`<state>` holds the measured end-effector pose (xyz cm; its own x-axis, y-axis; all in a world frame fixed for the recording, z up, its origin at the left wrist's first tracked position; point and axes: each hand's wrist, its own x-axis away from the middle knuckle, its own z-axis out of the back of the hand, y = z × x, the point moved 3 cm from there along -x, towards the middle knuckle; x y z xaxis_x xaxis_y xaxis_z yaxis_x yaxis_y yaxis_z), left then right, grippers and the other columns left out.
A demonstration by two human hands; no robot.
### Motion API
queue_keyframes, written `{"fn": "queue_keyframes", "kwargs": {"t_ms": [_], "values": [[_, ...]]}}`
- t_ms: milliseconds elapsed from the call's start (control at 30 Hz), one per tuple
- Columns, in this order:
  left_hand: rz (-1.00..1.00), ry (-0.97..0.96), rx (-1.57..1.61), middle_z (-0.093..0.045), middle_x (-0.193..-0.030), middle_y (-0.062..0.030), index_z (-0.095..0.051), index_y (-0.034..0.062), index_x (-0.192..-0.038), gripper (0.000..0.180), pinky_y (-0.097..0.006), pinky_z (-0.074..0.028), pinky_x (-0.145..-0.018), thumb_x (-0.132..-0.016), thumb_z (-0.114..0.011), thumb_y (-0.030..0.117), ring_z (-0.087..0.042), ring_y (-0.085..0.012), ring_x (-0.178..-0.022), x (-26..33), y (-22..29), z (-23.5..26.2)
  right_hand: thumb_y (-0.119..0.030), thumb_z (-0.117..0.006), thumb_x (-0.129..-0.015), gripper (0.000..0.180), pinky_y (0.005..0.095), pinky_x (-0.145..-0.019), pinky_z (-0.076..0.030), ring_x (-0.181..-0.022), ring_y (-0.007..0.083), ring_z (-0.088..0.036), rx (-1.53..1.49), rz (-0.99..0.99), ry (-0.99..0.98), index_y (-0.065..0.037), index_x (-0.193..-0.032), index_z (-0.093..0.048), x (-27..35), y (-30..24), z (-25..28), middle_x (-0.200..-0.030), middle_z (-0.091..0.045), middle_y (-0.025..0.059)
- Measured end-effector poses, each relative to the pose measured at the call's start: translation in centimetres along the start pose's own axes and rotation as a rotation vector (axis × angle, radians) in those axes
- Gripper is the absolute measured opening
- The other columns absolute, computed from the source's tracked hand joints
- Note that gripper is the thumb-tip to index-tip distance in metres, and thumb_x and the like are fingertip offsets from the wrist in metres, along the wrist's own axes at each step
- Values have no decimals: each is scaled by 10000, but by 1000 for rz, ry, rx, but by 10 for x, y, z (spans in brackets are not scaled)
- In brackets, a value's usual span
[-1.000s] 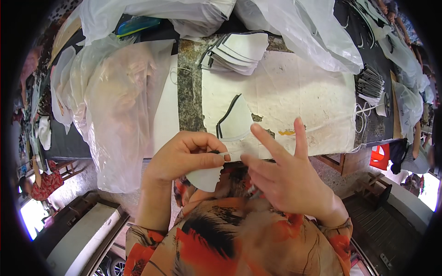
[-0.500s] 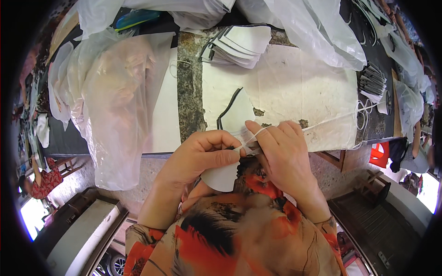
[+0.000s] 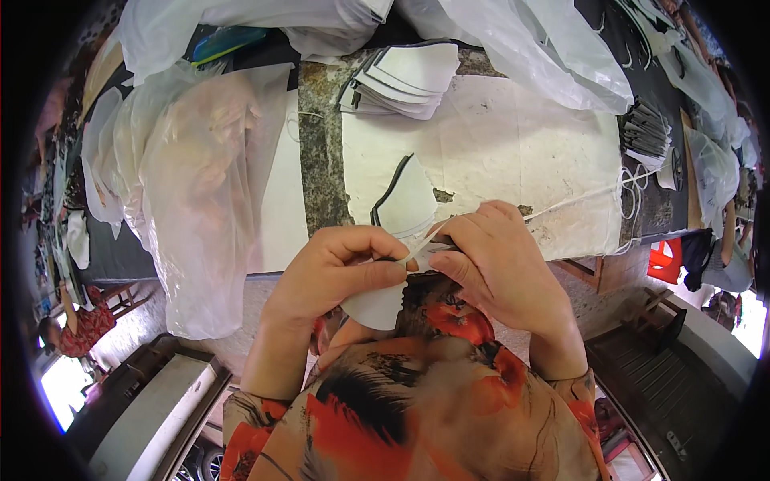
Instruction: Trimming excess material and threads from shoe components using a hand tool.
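Observation:
At the table's front edge my left hand (image 3: 341, 268) pinches a curved white piece (image 3: 373, 309), its lower part hanging below the thumb and its jagged edge facing right. A thin white tape (image 3: 573, 202) runs from this pinch to my right hand (image 3: 505, 264), then out to the right. The right fingers are curled over the tape, with the thumb a little apart from the forefinger. Just beyond the hands lies another white piece (image 3: 407, 196) with a black edge; whether it joins the held one is hidden by the fingers.
A stack of white, black-edged pieces (image 3: 405, 80) lies at the back. Sheer plastic bags (image 3: 200, 192) cover the left, with another bag (image 3: 545, 56) at the back right. Tape loops (image 3: 634, 200) and a bundle of grey strips (image 3: 646, 132) sit at the right edge.
My right hand has turned and its thumb has come away from the left fingertips. The left hand keeps its pinch on the white piece. The whole view has shifted slightly.

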<state>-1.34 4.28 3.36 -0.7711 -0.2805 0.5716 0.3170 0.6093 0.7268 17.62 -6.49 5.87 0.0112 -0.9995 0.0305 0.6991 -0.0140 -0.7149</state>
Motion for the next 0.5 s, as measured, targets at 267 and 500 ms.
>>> {"fn": "queue_keyframes", "kwargs": {"t_ms": [267, 500], "values": [[-106, -15, 218, -731, -984, -36, -718, -20, -1075, 148, -231, -533, -770, -931, -713, 11, -674, -75, -873, 20, -25, 23, -339, -625, -1008, 271, 566, -1149, -283, -956, 306, -589, -61, 22, -91, -77, -1069, -664, -18, -23, -21, -913, -639, 74], [-1, 36, 201, -727, -999, -38, -697, -15, -1149, 203, -230, -529, -787, -946, -688, -5, -666, -70, -895, 23, -25, 23, -350, -623, -1006, 311, 474, -870, -457, -814, 358, -582, -387, 19, -151, -66, -880, -623, -26, -11, -37, -743, -592, 118]]}}
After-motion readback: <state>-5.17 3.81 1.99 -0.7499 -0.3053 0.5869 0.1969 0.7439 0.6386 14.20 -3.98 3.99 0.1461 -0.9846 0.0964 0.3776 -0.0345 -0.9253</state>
